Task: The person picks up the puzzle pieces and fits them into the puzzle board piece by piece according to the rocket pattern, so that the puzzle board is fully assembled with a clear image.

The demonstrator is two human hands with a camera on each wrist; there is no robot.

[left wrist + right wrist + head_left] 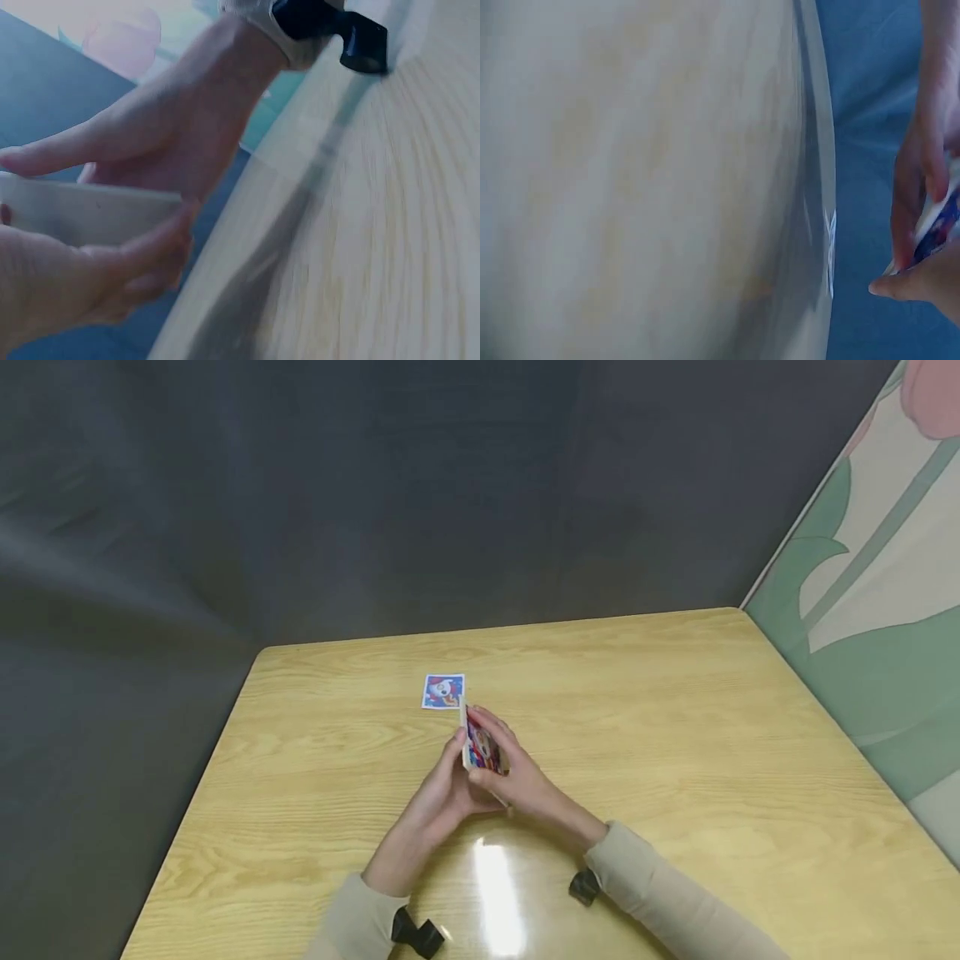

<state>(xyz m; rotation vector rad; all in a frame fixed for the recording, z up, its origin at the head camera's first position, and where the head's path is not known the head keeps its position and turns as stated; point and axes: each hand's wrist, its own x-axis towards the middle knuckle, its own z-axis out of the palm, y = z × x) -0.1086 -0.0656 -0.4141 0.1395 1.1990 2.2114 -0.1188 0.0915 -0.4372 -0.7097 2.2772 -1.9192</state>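
In the head view a stack of picture cards [482, 748] stands tilted on edge above the table, with a colourful face turned to the right. My left hand [448, 792] grips the stack from the left and below, its thumb along the pale edge. From the right, my right hand [519, 779] holds the same stack between thumb and fingers. The left wrist view shows the pale side of the stack [90, 212] between both hands. Just beyond the hands, a single square card [442, 691] lies flat with its blue, red and white picture up.
The wooden table [675, 735] spreads to both sides of the hands. Dark cloth [465, 493] hangs behind and at the left. A patterned green, pink and white panel [885, 610] borders the right side. Black wrist cameras [427, 937] sit under both cuffs.
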